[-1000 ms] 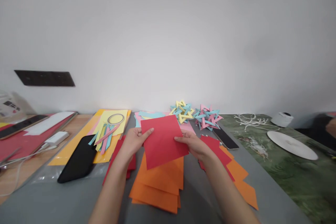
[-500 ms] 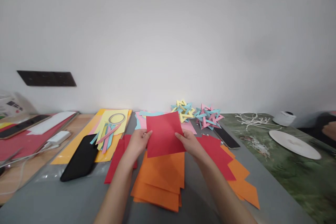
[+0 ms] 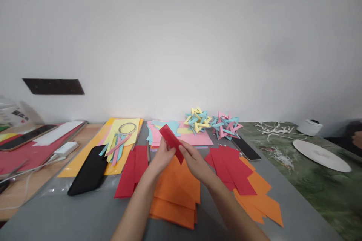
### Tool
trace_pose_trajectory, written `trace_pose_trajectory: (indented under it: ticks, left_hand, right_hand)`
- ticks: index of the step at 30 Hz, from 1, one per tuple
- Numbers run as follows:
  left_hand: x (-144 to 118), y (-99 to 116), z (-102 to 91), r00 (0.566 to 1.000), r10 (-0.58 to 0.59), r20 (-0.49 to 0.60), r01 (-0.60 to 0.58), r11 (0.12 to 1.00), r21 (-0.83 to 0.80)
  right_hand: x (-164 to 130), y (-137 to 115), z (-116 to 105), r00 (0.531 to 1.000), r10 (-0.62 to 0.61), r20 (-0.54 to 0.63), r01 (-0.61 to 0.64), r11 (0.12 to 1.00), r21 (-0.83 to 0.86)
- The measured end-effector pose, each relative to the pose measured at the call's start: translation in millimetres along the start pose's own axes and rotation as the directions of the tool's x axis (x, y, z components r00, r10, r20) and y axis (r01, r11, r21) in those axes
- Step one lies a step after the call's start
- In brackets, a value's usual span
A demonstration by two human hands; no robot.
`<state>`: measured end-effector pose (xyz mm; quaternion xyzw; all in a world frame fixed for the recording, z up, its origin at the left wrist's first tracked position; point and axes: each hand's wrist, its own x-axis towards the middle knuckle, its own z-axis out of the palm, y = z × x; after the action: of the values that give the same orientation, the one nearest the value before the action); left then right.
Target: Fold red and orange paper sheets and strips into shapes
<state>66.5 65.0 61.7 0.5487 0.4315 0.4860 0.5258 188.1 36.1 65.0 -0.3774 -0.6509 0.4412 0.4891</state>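
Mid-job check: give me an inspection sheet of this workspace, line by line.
Surface: grey mat between a wooden desk and a green marbled top.
Job's things: folded red paper held above the orange sheets; red sheets to the left, more red sheets to the right.
Clutter: black phone, paper strips, tape ring, pink sheets, two woven paper stars, second phone, white plate, white string.
Grippers: left hand and right hand both pinch the red paper.
Cables: white cable on the wooden desk.
Surroundings: white wall with a dark panel; another person's hand at the right edge.
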Motion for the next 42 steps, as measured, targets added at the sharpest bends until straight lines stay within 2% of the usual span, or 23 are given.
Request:
trace_pose_trajectory:
  ticks: [4, 6, 8, 11, 14, 18, 21, 23, 27, 29, 32, 34, 36, 39, 42]
  left_hand:
    - [-5.6, 12.7, 1.3, 0.993, 0.04, 0.114, -0.023, 0.989, -0.148]
    - [-8.1, 18.8, 1.9, 0.991, 0.024, 0.128, 0.004, 0.977, -0.211]
    - [-10.1, 23.3, 2.3, 0.993, 0.01, 0.121, 0.021, 0.968, -0.25]
    - [-11.9, 26.4, 2.6, 0.99, 0.038, 0.135, -0.006, 0.974, -0.227]
    - [-11.7, 25.7, 2.6, 0.983, 0.084, 0.166, -0.057, 0.985, -0.162]
    - [-10.7, 23.2, 4.4, 0.984, 0.1, 0.148, -0.071, 0.979, -0.193]
    - [-11.2, 21.0, 9.4, 0.989, 0.065, 0.134, -0.022, 0.954, -0.299]
    - [-12.3, 19.4, 14.4, 0.997, 0.026, 0.076, 0.004, 0.928, -0.373]
    - [-15.5, 19.9, 22.9, 0.997, -0.048, -0.059, 0.013, 0.871, -0.492]
    - [-17.0, 22.3, 24.3, 0.998, -0.043, -0.034, 0.018, 0.845, -0.535]
    - [-18.2, 24.1, 23.5, 0.997, 0.016, 0.074, 0.029, 0.821, -0.571]
    - [-18.1, 22.4, 22.3, 0.992, 0.061, 0.113, 0.013, 0.83, -0.558]
    - [-17.4, 19.3, 21.3, 0.99, 0.09, 0.107, -0.026, 0.87, -0.492]
    - [-15.6, 17.8, 20.1, 0.988, 0.127, 0.086, -0.09, 0.933, -0.347]
    - [-14.2, 23.2, 18.0, 0.98, 0.169, 0.101, -0.137, 0.955, -0.264]
  right_hand:
    - [-0.3, -1.5, -0.4, 1.0, 0.011, 0.023, -0.012, 0.999, 0.039]
    - [1.6, -2.1, -2.9, 0.999, -0.021, 0.026, 0.02, 0.998, 0.051]
    - [3.6, -2.3, -5.2, 0.998, -0.058, -0.027, 0.059, 0.998, 0.037]
    - [5.1, -2.5, -7.1, 0.988, -0.09, -0.124, 0.086, 0.996, -0.038]
    - [4.2, -4.9, -7.2, 0.991, -0.111, -0.08, 0.101, 0.987, -0.124]
    - [0.9, -9.0, -5.8, 0.991, -0.137, -0.003, 0.134, 0.973, -0.186]
    - [-2.2, -9.6, -2.1, 0.984, -0.178, -0.018, 0.169, 0.957, -0.234]
    - [-5.1, -9.5, 3.1, 0.973, -0.228, -0.027, 0.212, 0.938, -0.274]
    - [-10.9, -9.4, 15.7, 0.961, -0.275, 0.029, 0.268, 0.898, -0.349]
    - [-12.2, -9.5, 19.2, 0.958, -0.285, 0.015, 0.27, 0.889, -0.37]
    - [-11.7, -10.0, 18.0, 0.964, -0.263, -0.047, 0.236, 0.919, -0.316]
    - [-9.8, -10.7, 14.2, 0.965, -0.251, -0.081, 0.224, 0.941, -0.253]
    - [-7.5, -11.8, 9.8, 0.96, -0.266, -0.092, 0.241, 0.946, -0.218]
    - [-4.2, -14.0, 4.4, 0.948, -0.304, -0.097, 0.277, 0.936, -0.219]
    - [-2.8, -15.7, 1.1, 0.942, -0.291, -0.169, 0.25, 0.941, -0.227]
